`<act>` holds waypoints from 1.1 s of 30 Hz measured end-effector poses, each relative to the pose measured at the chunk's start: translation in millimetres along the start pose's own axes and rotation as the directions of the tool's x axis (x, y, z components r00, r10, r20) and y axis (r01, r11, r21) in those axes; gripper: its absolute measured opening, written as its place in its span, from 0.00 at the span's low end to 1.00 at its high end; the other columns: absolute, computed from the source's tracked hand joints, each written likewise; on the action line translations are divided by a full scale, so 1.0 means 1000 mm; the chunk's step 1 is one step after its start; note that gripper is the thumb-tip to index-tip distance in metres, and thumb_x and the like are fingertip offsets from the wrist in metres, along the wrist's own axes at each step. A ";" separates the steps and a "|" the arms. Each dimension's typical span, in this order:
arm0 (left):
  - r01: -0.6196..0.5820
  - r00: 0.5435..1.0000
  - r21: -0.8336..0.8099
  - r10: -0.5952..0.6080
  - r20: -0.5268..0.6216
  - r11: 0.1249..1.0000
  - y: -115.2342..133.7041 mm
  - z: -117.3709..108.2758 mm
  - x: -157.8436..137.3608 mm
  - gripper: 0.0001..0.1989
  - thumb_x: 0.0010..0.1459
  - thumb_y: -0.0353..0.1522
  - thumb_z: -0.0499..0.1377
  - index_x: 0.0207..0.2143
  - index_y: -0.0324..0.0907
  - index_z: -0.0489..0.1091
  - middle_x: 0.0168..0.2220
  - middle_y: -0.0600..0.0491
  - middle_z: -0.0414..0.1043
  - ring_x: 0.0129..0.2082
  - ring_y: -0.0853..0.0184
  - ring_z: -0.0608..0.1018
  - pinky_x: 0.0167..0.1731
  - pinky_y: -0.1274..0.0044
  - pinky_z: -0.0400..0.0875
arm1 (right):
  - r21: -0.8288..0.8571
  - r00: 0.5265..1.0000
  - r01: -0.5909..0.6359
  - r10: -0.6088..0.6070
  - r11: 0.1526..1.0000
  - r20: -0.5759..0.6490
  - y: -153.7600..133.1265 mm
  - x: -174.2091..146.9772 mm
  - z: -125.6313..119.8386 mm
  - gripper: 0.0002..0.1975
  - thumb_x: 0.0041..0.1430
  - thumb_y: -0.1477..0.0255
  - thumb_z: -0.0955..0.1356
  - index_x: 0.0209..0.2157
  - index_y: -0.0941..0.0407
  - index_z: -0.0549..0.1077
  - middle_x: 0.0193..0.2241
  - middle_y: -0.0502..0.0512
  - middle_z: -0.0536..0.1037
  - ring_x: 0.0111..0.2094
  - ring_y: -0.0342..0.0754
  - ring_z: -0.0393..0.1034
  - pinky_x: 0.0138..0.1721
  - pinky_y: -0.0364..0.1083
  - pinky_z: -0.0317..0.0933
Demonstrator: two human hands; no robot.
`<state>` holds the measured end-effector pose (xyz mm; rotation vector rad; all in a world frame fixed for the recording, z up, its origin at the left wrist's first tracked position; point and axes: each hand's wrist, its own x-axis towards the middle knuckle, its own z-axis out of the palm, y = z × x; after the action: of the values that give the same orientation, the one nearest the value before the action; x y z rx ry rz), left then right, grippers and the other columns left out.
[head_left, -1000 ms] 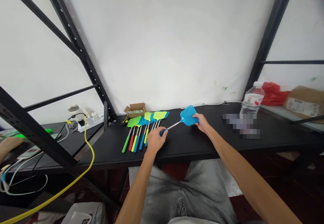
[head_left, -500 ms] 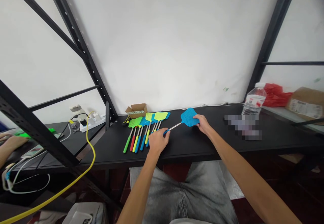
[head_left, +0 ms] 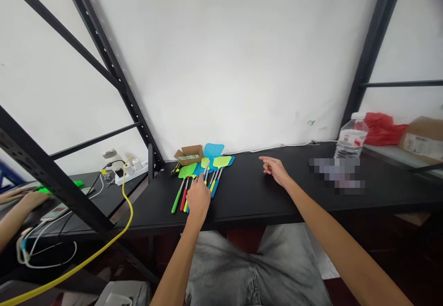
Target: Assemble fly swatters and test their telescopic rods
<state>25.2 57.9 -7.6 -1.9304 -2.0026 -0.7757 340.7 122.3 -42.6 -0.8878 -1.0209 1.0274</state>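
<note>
My left hand is closed over the handles of a row of fly swatters at the left of the black table. It grips a blue fly swatter, whose mesh head shows beyond the others, near the wall; the handle is hidden by my hand. Around it lie more swatters, among them a green one and a yellow-green one, with green, red, yellow and blue grips towards me. My right hand hovers over the table farther right, holding nothing, index finger stretched out and the others loosely bent.
Behind the swatters stands an opened cardboard box. A water bottle is at the right, beside a blurred patch. A yellow cable hangs at the left, near a power strip and another person's hands.
The blue fly swatter moved left from between my hands to the row, carried by my left hand. My right hand let go of its head.
</note>
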 end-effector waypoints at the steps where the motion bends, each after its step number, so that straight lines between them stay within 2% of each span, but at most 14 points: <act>1: 0.001 1.000 0.016 -0.002 0.020 1.000 -0.002 0.000 0.000 0.22 0.62 0.26 0.48 0.58 0.40 0.65 0.44 0.40 0.75 0.38 0.57 0.79 0.36 0.73 0.68 | 0.001 1.000 0.002 -0.002 1.000 -0.001 0.000 0.000 0.000 0.18 0.48 0.66 0.71 0.41 0.60 0.77 0.15 0.43 0.65 0.15 0.37 0.52 0.24 0.42 0.60; 6: -0.011 0.997 0.063 0.006 0.075 0.998 -0.004 0.007 -0.003 0.22 0.62 0.27 0.48 0.56 0.42 0.68 0.40 0.41 0.77 0.36 0.57 0.79 0.35 0.73 0.68 | 0.016 1.000 -0.002 0.002 1.000 -0.005 -0.002 -0.001 0.002 0.18 0.46 0.66 0.71 0.39 0.60 0.78 0.14 0.43 0.65 0.15 0.37 0.52 0.23 0.42 0.60; 11: -0.030 0.998 0.099 0.025 0.051 0.995 -0.004 0.016 -0.002 0.22 0.61 0.26 0.48 0.56 0.41 0.68 0.44 0.41 0.75 0.37 0.59 0.78 0.35 0.74 0.68 | -0.001 1.000 -0.005 0.005 1.000 0.005 -0.003 -0.002 0.003 0.16 0.47 0.67 0.71 0.38 0.59 0.78 0.14 0.43 0.65 0.15 0.36 0.52 0.24 0.42 0.59; 18: -0.083 0.997 0.195 0.083 0.009 0.977 -0.003 0.017 -0.003 0.15 0.62 0.32 0.50 0.40 0.39 0.75 0.40 0.42 0.72 0.42 0.55 0.75 0.35 0.73 0.67 | -0.034 1.000 0.004 -0.004 0.999 0.024 -0.004 -0.003 0.003 0.16 0.49 0.67 0.69 0.39 0.60 0.77 0.15 0.43 0.65 0.16 0.37 0.52 0.24 0.42 0.58; 23: -0.083 0.996 0.182 0.080 0.024 0.980 0.006 0.015 0.006 0.16 0.63 0.37 0.50 0.40 0.38 0.75 0.41 0.41 0.71 0.44 0.55 0.74 0.39 0.71 0.67 | -0.082 0.999 0.023 -0.020 0.996 0.034 0.001 -0.001 0.002 0.16 0.49 0.68 0.69 0.39 0.60 0.77 0.15 0.44 0.65 0.16 0.38 0.52 0.23 0.43 0.56; 27: -0.054 0.996 0.161 0.040 0.084 0.986 0.018 0.015 0.024 0.17 0.63 0.38 0.50 0.44 0.39 0.74 0.44 0.41 0.71 0.46 0.54 0.73 0.42 0.69 0.66 | -0.112 0.999 0.024 -0.019 0.993 0.045 0.003 0.001 0.001 0.16 0.50 0.68 0.68 0.39 0.60 0.77 0.15 0.44 0.65 0.16 0.37 0.52 0.23 0.43 0.55; 33: -0.060 0.967 0.153 0.020 0.254 0.986 0.023 0.019 0.042 0.16 0.62 0.39 0.51 0.39 0.39 0.74 0.44 0.42 0.73 0.46 0.55 0.75 0.40 0.71 0.68 | -0.145 0.999 0.017 -0.011 0.989 0.041 0.002 0.000 0.002 0.16 0.50 0.67 0.67 0.39 0.60 0.77 0.15 0.44 0.65 0.15 0.38 0.52 0.22 0.43 0.54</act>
<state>47.4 103.0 3.3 -2.0531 -2.0855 -0.3607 338.3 122.9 -44.0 -0.9800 -1.1458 0.9717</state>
